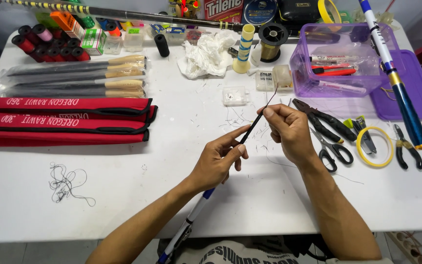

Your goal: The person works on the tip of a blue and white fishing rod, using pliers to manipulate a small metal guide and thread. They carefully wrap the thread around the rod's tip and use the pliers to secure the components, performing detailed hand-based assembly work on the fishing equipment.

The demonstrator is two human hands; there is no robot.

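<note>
My left grip (219,159) clamped the thin black rod tip (251,128), slanting toward the table's far-right corner; my right grip (289,132) pinched its upper end.

The thin black rod section (250,129) is partly hidden inside the left hand (218,161) and behind the right hand (289,132) fingers. Its blue-white lower part leaves the bottom edge. Boxes and line spools along the top edge are cut off. Loose thread (67,186) at lower left is too fine to trace.
</note>
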